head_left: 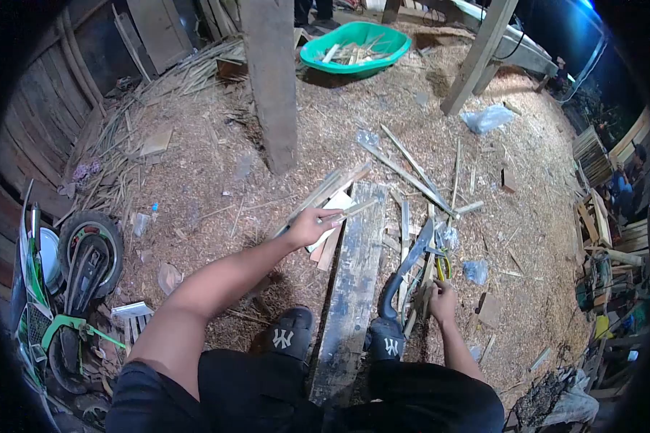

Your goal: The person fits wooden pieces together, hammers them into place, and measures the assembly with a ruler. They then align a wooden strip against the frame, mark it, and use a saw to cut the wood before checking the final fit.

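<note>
My left hand (312,226) is closed around a short, thin wooden strip (360,208) and holds it over the upper part of a long worn plank (352,278). Low on the right, my right hand (443,303) has its fingers bent together among loose wood strips; what they grip is hidden. Just above those fingers lies a tool with yellow handles (443,268), perhaps pliers. Between the plank and my right hand rests a large blade with a curved black handle (392,294). Pale flat wood pieces (334,220) lie beside the plank under my left hand.
A green tub (357,49) of wood scraps stands at the back. Wooden posts (271,86) rise from the shavings-covered floor. A small green motorbike (68,325) is at the left. Longer sticks (408,173) and plastic bags (487,118) lie ahead. Another person (623,180) is far right.
</note>
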Available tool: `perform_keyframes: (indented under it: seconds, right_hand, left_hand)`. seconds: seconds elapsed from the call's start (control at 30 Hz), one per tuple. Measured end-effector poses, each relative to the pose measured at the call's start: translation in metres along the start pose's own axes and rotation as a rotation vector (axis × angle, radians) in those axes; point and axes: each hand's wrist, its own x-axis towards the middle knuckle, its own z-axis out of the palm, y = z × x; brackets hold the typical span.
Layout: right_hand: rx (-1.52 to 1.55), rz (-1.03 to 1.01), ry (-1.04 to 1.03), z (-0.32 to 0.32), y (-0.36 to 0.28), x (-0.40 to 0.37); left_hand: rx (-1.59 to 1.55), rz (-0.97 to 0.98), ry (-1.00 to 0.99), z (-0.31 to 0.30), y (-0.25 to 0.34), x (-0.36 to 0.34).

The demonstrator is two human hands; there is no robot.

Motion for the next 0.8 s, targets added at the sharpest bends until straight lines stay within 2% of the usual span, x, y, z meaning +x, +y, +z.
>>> perform_keyframes:
  seconds: [0.03,0.07,0.1,0.17,0.23,0.27,0.37,0.47,0.53,0.6,0.63,0.7,0.77,0.8]
  right_hand:
    - [0.007,-0.011,0.006,-0.01,-0.009,0.004]
    - [0.035,-0.043,-0.044,-0.02,-0.019,0.01]
    - [0.063,-0.077,-0.094,-0.03,-0.029,0.016]
    - [0.025,-0.169,-0.066,-0.046,-0.047,0.031]
    - [0.053,-0.311,-0.156,-0.066,-0.073,0.05]
    - [0.045,-0.265,-0.214,-0.077,-0.09,0.057]
    - [0.074,-0.312,-0.312,-0.121,-0.161,0.062]
    - [0.028,-0.445,-0.382,-0.147,-0.208,0.07]
    - [-0.006,-0.496,-0.437,-0.15,-0.233,0.071]
    - [-0.038,-0.535,-0.587,-0.149,-0.248,0.073]
    - [-0.041,-0.539,-0.591,-0.145,-0.254,0.073]
    - [0.021,-0.378,-0.849,-0.132,-0.264,0.074]
    - [0.099,-0.376,-0.866,-0.1,-0.259,0.082]
    - [0.19,-0.25,-0.897,-0.092,-0.268,0.078]
  left_hand:
    - [-0.025,0.006,0.041,-0.002,0.002,-0.002]
    - [-0.032,-0.132,0.044,-0.005,0.005,-0.003]
    - [-0.025,-0.124,0.056,-0.01,0.017,-0.006]
    - [0.142,-0.078,0.117,-0.022,0.045,-0.017]
    - [0.185,-0.053,0.182,-0.032,0.047,-0.016]
    - [0.245,-0.066,0.191,-0.038,0.051,-0.018]
    - [0.325,-0.071,0.207,-0.053,0.067,-0.027]
    - [0.377,-0.056,0.214,-0.066,0.087,-0.031]
    - [0.404,-0.059,0.205,-0.074,0.101,-0.033]
    - [0.405,-0.059,0.218,-0.08,0.117,-0.03]
    - [0.406,-0.057,0.232,-0.081,0.122,-0.029]
    - [0.386,-0.073,0.253,-0.079,0.121,-0.024]
    - [0.291,-0.033,0.234,-0.072,0.1,-0.008]
    - [0.279,-0.035,0.242,-0.067,0.086,0.0]
